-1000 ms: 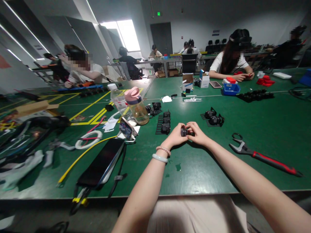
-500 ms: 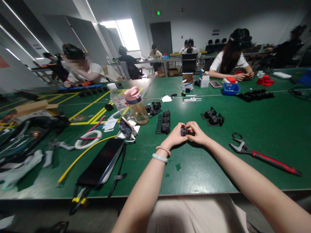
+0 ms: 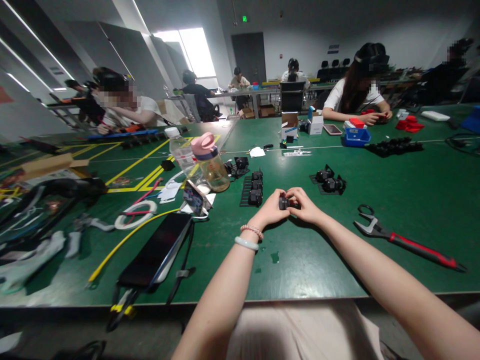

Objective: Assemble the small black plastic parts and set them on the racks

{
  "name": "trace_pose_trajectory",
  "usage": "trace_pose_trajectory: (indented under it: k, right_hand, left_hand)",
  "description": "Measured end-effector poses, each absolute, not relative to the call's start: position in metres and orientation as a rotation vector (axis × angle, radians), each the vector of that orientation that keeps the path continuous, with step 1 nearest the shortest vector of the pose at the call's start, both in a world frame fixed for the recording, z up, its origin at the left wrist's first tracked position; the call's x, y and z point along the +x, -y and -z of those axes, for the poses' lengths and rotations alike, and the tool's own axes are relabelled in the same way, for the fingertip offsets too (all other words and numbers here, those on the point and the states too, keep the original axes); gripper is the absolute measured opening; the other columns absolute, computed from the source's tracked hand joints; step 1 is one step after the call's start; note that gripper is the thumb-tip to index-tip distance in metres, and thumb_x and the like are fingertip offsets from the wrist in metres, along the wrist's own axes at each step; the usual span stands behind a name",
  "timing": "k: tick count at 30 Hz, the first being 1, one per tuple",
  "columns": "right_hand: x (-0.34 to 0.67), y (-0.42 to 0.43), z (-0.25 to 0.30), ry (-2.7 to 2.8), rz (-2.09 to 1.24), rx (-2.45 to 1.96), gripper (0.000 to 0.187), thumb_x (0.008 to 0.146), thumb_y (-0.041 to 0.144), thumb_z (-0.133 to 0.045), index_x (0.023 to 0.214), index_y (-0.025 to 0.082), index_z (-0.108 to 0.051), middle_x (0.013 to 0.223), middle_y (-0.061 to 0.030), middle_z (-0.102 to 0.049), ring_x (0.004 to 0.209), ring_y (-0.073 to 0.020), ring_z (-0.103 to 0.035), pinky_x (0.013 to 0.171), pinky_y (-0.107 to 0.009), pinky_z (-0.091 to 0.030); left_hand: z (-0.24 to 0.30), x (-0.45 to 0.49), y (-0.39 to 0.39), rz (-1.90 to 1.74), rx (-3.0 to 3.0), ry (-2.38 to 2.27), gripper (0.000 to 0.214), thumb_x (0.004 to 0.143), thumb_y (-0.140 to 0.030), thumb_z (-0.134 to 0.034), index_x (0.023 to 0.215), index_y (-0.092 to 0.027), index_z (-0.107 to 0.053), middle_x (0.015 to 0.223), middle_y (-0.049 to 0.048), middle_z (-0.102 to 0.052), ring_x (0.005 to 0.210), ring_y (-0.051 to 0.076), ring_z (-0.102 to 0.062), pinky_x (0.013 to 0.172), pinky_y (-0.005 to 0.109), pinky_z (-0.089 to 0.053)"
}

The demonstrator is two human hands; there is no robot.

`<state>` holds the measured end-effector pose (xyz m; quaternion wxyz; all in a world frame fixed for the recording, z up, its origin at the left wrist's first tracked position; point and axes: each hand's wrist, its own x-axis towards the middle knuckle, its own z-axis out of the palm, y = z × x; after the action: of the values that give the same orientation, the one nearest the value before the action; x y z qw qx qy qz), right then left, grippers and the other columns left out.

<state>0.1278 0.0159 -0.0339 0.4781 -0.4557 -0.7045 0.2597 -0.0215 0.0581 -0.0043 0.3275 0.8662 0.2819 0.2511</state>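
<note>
Between my two hands is a small black ribbed part (image 3: pixel 284 203), held just above the green table (image 3: pixel 300 267). My left hand (image 3: pixel 272 206) closes on it from the left, and my right hand (image 3: pixel 304 206) grips it from the right; the fingers partly cover it. To the left of my hands stands a black rack with several black parts (image 3: pixel 256 189). Beyond my right hand lies another black group of parts (image 3: pixel 330 181). An adjustable wrench (image 3: pixel 408 245) with a red and black handle rests to the right of my right forearm.
A pink-lidded bottle (image 3: pixel 210 162), a propped phone (image 3: pixel 197 197) and a large dark phone (image 3: pixel 157 252) are on the left. Cables such as a yellow one (image 3: pixel 123 243) lie nearby. A blue bin (image 3: pixel 357 137) stands farther back, near a person (image 3: pixel 352 102) seated across the table.
My hands and the black part keep nearly the same place and grip. In the background, one of two people seated close together is no longer visible.
</note>
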Motion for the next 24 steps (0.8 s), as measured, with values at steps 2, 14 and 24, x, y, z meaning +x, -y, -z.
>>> trace_pose_trajectory:
  k: [2,14,24]
  right_hand:
    - [0.1276,-0.0158,0.0339,1.718,-0.631,-1.108,0.036,0.06,0.01,-0.052,0.094,0.021,-0.046,0.103,-0.005,-0.035,0.088,-0.0149,-0.045,0.073,-0.032,-0.045]
    - [0.1278,-0.0163,0.0333,1.714,-0.618,-1.141,0.031,0.064,0.013,-0.052,0.094,0.021,-0.048,0.101,-0.0054,-0.037,0.089,-0.0152,-0.045,0.074,-0.032,-0.045]
    - [0.1275,-0.0185,0.0362,1.698,-0.596,-1.161,0.026,0.067,0.018,-0.053,0.092,0.021,-0.05,0.098,-0.0048,-0.039,0.087,-0.0149,-0.047,0.074,-0.033,-0.044]
  left_hand:
    - [0.0041,-0.0214,-0.0578,-0.66,2.262,-0.744,0.044,0.058,-0.017,-0.055,0.098,-0.014,-0.038,0.086,0.0018,-0.047,0.076,0.013,-0.045,0.067,0.025,-0.038]
    - [0.0023,-0.0208,-0.0562,-0.655,2.235,-0.741,0.043,0.057,-0.015,-0.054,0.097,-0.014,-0.038,0.086,0.0014,-0.046,0.076,0.012,-0.045,0.068,0.025,-0.037]
    - [0.0012,-0.0198,-0.0551,-0.653,2.218,-0.769,0.044,0.056,-0.014,-0.054,0.097,-0.014,-0.039,0.086,0.0017,-0.047,0.078,0.013,-0.045,0.07,0.026,-0.038]
